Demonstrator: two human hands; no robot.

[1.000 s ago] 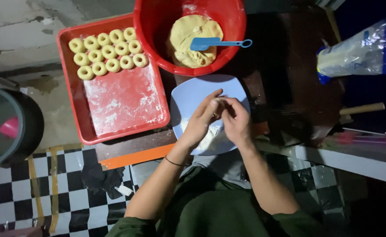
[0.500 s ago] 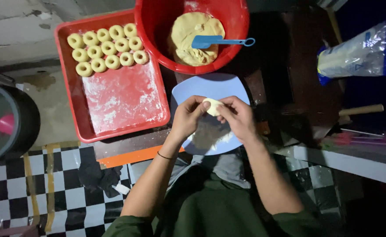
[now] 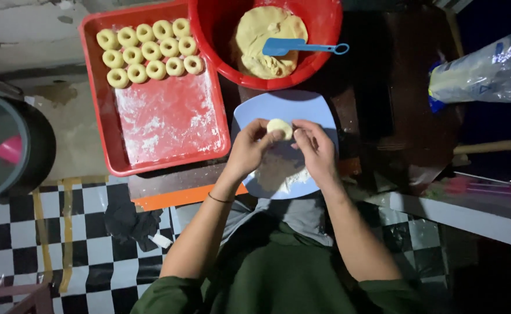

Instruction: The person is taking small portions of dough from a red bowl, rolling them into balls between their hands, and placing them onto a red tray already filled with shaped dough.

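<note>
Pale dough piece [image 3: 280,128], round, between both hands.

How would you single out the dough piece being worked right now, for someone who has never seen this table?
Start at the big red plastic bowl of dough at the top; just below it lies a pale blue plate. Above that plate, the left hand and right hand pinch a small pale round dough piece, the only one off the tray and without a hole.

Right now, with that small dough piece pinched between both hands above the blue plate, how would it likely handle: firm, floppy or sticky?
The dough piece probably deforms easily: the left hand and right hand pinch it into a flattish round. It looks light, held by fingertips alone. Likely a bit tacky, since flour dusts the blue plate and red tray.
</note>
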